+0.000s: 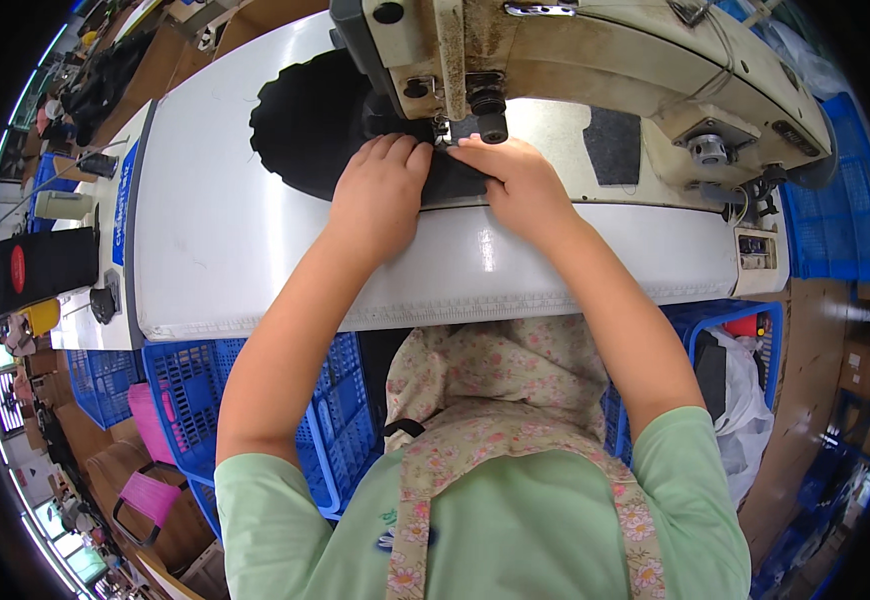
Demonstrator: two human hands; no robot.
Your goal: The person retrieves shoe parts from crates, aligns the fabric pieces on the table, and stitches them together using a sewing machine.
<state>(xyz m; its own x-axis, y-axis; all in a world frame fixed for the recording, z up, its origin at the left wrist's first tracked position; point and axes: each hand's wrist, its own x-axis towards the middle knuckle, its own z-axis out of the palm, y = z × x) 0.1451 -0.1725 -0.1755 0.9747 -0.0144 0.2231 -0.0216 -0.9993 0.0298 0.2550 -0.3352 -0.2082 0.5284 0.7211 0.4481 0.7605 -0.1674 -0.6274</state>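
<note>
A black fabric piece with a rounded, scalloped left edge lies on the white sewing table, partly under the head of a sewing machine. My left hand rests on the fabric just left of the needle area, its fingers laid side by side and pressing down. On the other side, my right hand pinches the fabric's right part between thumb and forefinger, close to the presser foot. Its remaining fingers are partly hidden. The fabric under both hands cannot be seen.
A small dark fabric piece lies on the machine bed at right. Blue plastic baskets stand below the table's left side. Another blue basket holding plastic bags is at lower right. The table's front edge carries a ruler strip.
</note>
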